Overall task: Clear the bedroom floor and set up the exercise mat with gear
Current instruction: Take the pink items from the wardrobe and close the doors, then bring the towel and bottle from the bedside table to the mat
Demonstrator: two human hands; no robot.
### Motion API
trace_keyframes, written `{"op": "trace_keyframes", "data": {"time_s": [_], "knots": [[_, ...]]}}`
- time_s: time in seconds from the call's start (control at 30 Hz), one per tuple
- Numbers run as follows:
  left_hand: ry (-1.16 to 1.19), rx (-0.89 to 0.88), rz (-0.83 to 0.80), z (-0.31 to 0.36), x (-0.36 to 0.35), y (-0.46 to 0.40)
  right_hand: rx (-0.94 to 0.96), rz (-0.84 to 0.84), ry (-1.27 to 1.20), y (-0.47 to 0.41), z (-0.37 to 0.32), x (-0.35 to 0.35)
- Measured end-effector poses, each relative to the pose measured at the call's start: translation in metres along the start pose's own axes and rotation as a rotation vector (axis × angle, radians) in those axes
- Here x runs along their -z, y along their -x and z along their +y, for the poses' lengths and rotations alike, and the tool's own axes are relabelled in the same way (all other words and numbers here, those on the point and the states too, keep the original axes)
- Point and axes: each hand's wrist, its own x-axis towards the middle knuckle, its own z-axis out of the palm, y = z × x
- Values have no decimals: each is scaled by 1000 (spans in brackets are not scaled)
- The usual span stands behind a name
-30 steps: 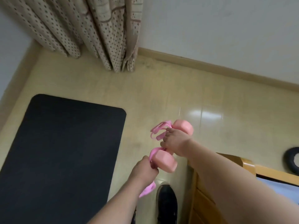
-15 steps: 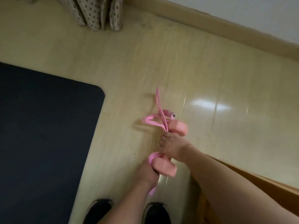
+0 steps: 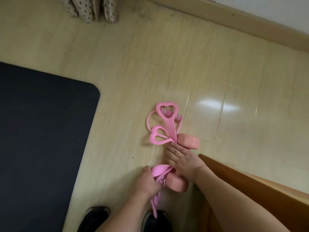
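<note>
Both hands hold gear low over the floor (image 3: 167, 67) beside the black mat (image 3: 41, 131): right hand (image 3: 182, 162) grips a pink dumbbell (image 3: 189, 140), left hand (image 3: 147, 183) clutches what looks like pink resistance band (image 3: 164, 124).

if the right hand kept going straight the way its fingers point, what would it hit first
The right hand points up-left in the picture. First in that line is the lower heart-shaped loop of the pink pull band, just beyond the fingertips; past that, bare floor. Depth is uncertain.
</note>
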Motion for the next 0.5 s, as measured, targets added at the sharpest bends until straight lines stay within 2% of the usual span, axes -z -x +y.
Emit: {"op": "trace_keyframes", "data": {"time_s": [0.27,0.5], "knots": [[-180,-80,-30,1,34,19,-107,-98,26,26,-6,22],[-341,-92,-12,18,86,74,-219,-115,-60,55,-14,88]]}}
